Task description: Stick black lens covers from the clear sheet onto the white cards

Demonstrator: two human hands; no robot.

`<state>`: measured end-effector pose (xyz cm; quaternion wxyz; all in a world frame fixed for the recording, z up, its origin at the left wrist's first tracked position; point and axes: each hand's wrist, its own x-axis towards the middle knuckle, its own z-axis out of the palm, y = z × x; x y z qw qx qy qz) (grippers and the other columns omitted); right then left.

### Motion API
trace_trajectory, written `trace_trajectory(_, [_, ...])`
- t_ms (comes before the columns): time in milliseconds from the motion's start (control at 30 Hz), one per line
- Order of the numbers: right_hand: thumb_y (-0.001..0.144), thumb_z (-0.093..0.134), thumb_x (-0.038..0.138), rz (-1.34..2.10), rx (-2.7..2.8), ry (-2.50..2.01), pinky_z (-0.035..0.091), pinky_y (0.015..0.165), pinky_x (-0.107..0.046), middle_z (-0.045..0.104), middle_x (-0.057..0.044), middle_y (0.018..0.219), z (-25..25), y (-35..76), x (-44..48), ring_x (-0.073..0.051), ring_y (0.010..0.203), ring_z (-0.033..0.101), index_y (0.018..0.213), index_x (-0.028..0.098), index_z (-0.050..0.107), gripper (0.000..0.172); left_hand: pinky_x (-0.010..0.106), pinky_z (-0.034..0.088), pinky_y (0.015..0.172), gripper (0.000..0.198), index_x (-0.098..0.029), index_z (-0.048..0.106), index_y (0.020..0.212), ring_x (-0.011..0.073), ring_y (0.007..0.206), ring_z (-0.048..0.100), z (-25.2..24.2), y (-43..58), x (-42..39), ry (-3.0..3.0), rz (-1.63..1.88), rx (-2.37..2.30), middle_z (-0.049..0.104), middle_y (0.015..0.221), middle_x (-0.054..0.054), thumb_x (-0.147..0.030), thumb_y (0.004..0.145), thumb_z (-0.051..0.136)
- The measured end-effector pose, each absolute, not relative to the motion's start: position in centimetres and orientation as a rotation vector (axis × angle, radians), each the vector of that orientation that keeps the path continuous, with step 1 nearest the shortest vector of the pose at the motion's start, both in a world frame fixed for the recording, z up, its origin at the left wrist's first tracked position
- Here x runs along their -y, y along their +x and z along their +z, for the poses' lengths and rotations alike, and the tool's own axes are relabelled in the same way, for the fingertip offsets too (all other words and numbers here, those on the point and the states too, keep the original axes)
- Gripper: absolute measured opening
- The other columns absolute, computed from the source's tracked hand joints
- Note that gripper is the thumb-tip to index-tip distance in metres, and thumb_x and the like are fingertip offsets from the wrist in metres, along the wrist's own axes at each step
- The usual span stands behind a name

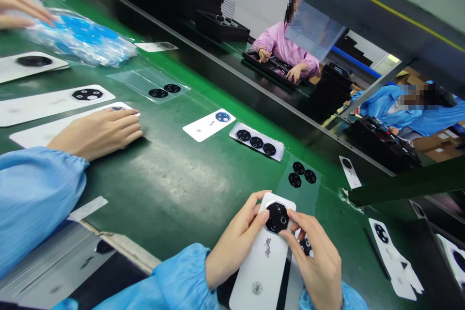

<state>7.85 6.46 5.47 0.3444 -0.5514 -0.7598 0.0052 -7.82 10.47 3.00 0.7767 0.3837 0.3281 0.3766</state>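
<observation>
A white phone back cover (263,266) lies lengthwise between my hands at the bottom centre. It carries a black octagonal camera ring (277,217) near its top. My left hand (236,244) grips the cover's left edge, thumb on the ring. My right hand (317,264) is curled round the right edge, thumb tip against the ring. Under my right fingers a second black ring (305,246) shows partly.
A clear film with three black rings (301,174) lies just beyond the cover, a white strip of three rings (256,142) and a small white cover (209,124) farther out. A co-worker's hand (98,131) rests on white covers at left. People work across the green belt (174,174).
</observation>
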Motion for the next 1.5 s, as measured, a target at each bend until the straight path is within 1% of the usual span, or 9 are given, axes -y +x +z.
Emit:
trace_trajectory(100, [0.087, 0.055, 0.018, -0.011, 1.977, -1.403, 0.051, 0.057, -0.023, 0.062, -0.005, 0.079, 5.5, 7.9, -6.4, -0.013, 0.067, 0.058, 0.111, 0.016, 0.055, 0.024, 0.022, 0.045, 0.065, 0.048, -0.025, 0.034, 0.127, 0.0129, 0.076, 0.056, 2.9, -8.0, -10.3, 0.854, 0.813, -0.656, 0.06, 0.104, 0.004, -0.042, 0.086, 0.053])
trace_trajectory(200, [0.087, 0.055, 0.016, -0.038, 1.972, -1.377, 0.05, 0.056, -0.023, 0.062, -0.004, 0.079, 5.4, 7.9, -6.4, -0.013, 0.067, 0.059, 0.111, 0.016, 0.056, 0.024, 0.024, 0.046, 0.067, 0.051, -0.025, 0.032, 0.129, 0.0136, 0.079, 0.056, 3.0, -8.1, -10.2, 0.879, 0.803, -0.644, 0.059, 0.108, 0.005, -0.042, 0.086, 0.053])
trace_trajectory(400, [0.086, 0.055, 0.015, -0.046, 1.987, -1.377, 0.051, 0.062, -0.026, 0.063, -0.005, 0.081, 5.3, 8.0, -6.3, -0.014, 0.07, 0.06, 0.11, 0.016, 0.056, 0.024, 0.023, 0.043, 0.062, 0.05, -0.026, 0.031, 0.129, 0.0128, 0.071, 0.054, 3.1, -8.1, -10.4, 0.891, 0.765, -0.683, 0.061, 0.102, 0.004, -0.043, 0.086, 0.051])
trace_trajectory(600, [0.087, 0.055, 0.016, -0.107, 2.013, -1.361, 0.049, 0.059, -0.025, 0.063, -0.005, 0.078, 5.8, 7.9, -6.4, -0.014, 0.067, 0.059, 0.109, 0.015, 0.055, 0.022, 0.023, 0.041, 0.063, 0.042, -0.027, 0.036, 0.127, 0.0119, 0.067, 0.052, 3.1, -8.1, -10.3, 0.934, 0.778, -0.745, 0.062, 0.092, 0.001, -0.038, 0.089, 0.047])
trace_trajectory(767, [0.087, 0.055, 0.016, -0.102, 2.042, -1.37, 0.05, 0.06, -0.025, 0.063, -0.006, 0.08, 5.7, 8.0, -6.3, -0.015, 0.071, 0.06, 0.109, 0.014, 0.056, 0.021, 0.022, 0.04, 0.063, 0.039, -0.027, 0.036, 0.126, 0.0116, 0.068, 0.051, 3.1, -8.1, -10.2, 0.932, 0.786, -0.749, 0.062, 0.088, -0.001, -0.036, 0.089, 0.046])
trace_trajectory(1000, [0.088, 0.054, 0.017, -0.1, 2.048, -1.35, 0.051, 0.06, -0.026, 0.066, -0.006, 0.082, 5.7, 7.9, -6.5, -0.015, 0.071, 0.062, 0.111, 0.017, 0.055, 0.023, 0.019, 0.036, 0.053, 0.032, -0.025, 0.044, 0.114, 0.0095, 0.058, 0.047, 4.0, -7.8, -10.4, 0.804, 0.814, -0.773, 0.056, 0.075, -0.003, -0.043, 0.087, 0.048])
trace_trajectory(1100, [0.088, 0.054, 0.019, -0.111, 2.053, -1.34, 0.052, 0.06, -0.027, 0.066, -0.006, 0.081, 5.8, 7.8, -6.6, -0.016, 0.07, 0.063, 0.111, 0.018, 0.056, 0.022, 0.018, 0.036, 0.052, 0.032, -0.024, 0.045, 0.11, 0.0091, 0.057, 0.047, 4.2, -7.7, -10.5, 0.769, 0.817, -0.772, 0.054, 0.07, -0.004, -0.044, 0.085, 0.051])
trace_trajectory(1333, [0.087, 0.055, 0.017, -0.107, 2.077, -1.358, 0.051, 0.064, -0.029, 0.067, -0.006, 0.083, 5.7, 8.0, -6.3, -0.016, 0.072, 0.063, 0.112, 0.017, 0.056, 0.024, 0.018, 0.033, 0.051, 0.032, -0.024, 0.044, 0.108, 0.0087, 0.054, 0.045, 4.0, -7.6, -10.5, 0.735, 0.812, -0.753, 0.054, 0.07, -0.004, -0.044, 0.084, 0.052])
trace_trajectory(1500, [0.086, 0.056, 0.015, -0.098, 2.081, -1.356, 0.05, 0.061, -0.027, 0.066, -0.006, 0.08, 5.7, 7.9, -6.3, -0.015, 0.067, 0.061, 0.112, 0.015, 0.056, 0.026, 0.021, 0.037, 0.058, 0.029, -0.023, 0.045, 0.108, 0.0116, 0.063, 0.046, 3.8, -7.7, -10.5, 0.861, 0.823, -0.827, 0.054, 0.074, -0.003, -0.043, 0.088, 0.046])
